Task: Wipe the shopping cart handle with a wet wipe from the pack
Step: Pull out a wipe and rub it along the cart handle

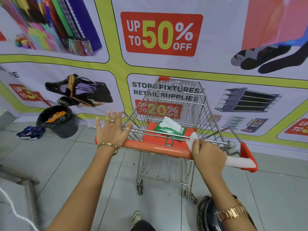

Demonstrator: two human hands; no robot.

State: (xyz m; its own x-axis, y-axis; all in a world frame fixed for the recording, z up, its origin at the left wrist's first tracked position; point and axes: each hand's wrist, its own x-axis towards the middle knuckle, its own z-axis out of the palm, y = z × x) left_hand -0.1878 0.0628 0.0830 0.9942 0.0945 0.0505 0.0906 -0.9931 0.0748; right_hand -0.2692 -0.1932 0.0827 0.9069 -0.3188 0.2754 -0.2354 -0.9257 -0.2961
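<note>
The right hand [208,155] is clenched around a white wet wipe [240,161] draped over the orange plastic cart handle [156,147], the left hand [113,130] rests flat and spread, gripping nothing, so the unbraced cart could roll toward the green wipes pack [168,130] beyond.

Cart [176,104]: small wire-mesh basket, orange trim, facing the far wall. Handle [155,146]: orange bar across the near end, running left to right, right side lower in view. Wipe [240,161]: white, draped over the handle's right end, one corner sticking up further left. Pack [168,130]: green, lying flat on the orange child-seat flap, one white wipe pulled up out of its opening.
</note>
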